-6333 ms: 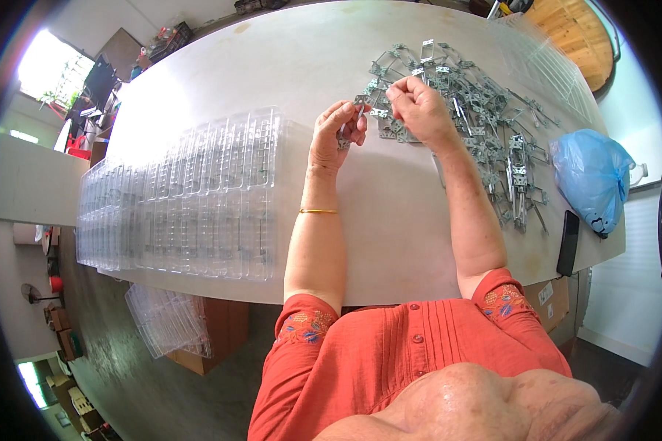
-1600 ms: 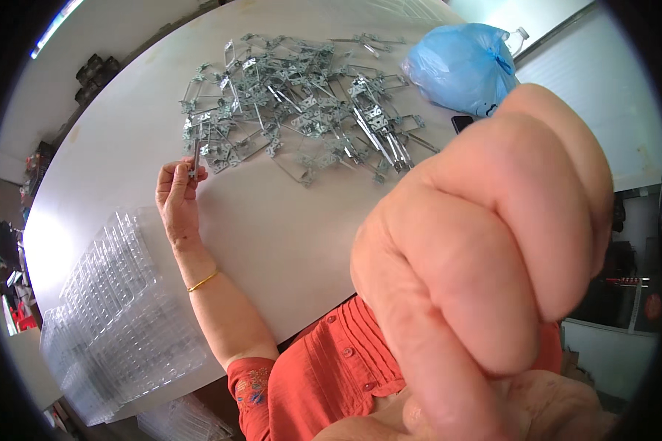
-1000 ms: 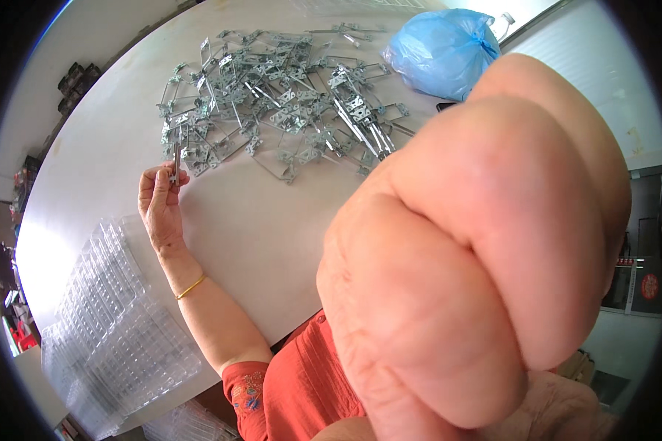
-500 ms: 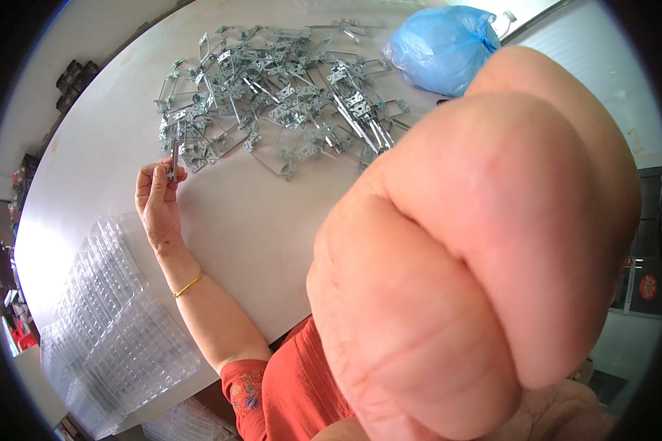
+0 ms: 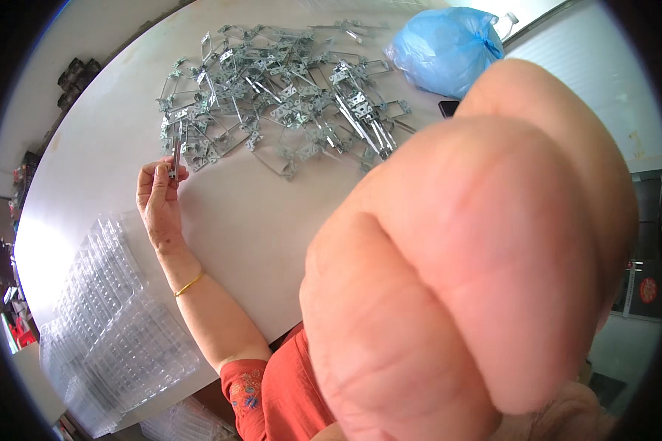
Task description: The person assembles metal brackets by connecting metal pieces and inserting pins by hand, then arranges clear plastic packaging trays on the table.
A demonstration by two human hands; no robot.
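My left hand [image 5: 159, 200] is raised over the left part of the white table, its thumb and fingers pinching a slim grey metal bracket [image 5: 176, 156] held upright. Just beyond it spreads a tangled pile of shiny metal brackets [image 5: 287, 95] with thin wire rods. A denser bundle of them lies at the pile's right side. My right hand [image 5: 449, 272] is very close to the camera and fills the right half of the view. Its palm and creases show large and blurred; its fingertips, and anything they might hold, are hidden.
A tied blue plastic bag [image 5: 441, 51] stands at the table's far right, with a dark flat object [image 5: 449, 109] partly showing below it. Clear plastic trays [image 5: 118, 331] lie stacked along the near left edge of the round white table [image 5: 88, 162].
My right hand has shifted slightly down and left before the camera, uncovering more of the dark object by the bag. My left hand keeps its pinch on the bracket, nearly still.
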